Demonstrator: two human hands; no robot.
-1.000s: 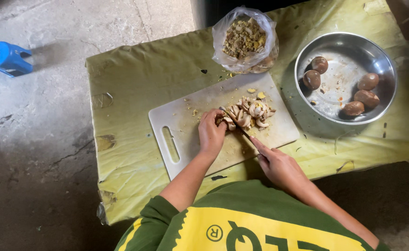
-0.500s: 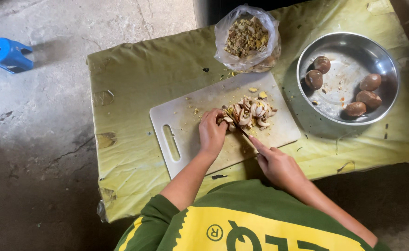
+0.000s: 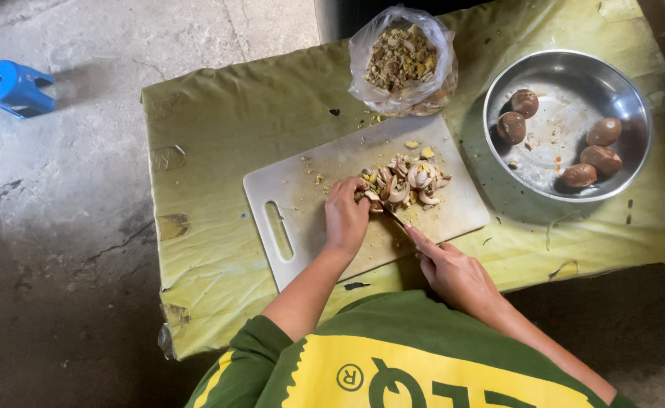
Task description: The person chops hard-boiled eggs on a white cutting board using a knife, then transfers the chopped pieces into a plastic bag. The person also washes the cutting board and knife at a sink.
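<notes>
Gripping a knife (image 3: 397, 219) in the right hand (image 3: 453, 273), forefinger lying along its back; pinning sliced pieces (image 3: 404, 181) with the left hand (image 3: 345, 215), fingers curled down. Resting all on a white cutting board (image 3: 294, 196) over the yellow-green tabletop (image 3: 219, 128). Sitting beyond: plastic bag of chopped bits (image 3: 402, 60), metal bowl (image 3: 566, 75) holding brown eggs (image 3: 603, 132).

Knife blade (image 3: 393, 215) is mostly hidden between the left hand (image 3: 345, 215) and the chopped pile (image 3: 406, 181) on the cutting board (image 3: 302, 227), so can't tell its shape. Right hand (image 3: 453, 272) covers the handle. Left fingertips vanish into that pile too.
</notes>
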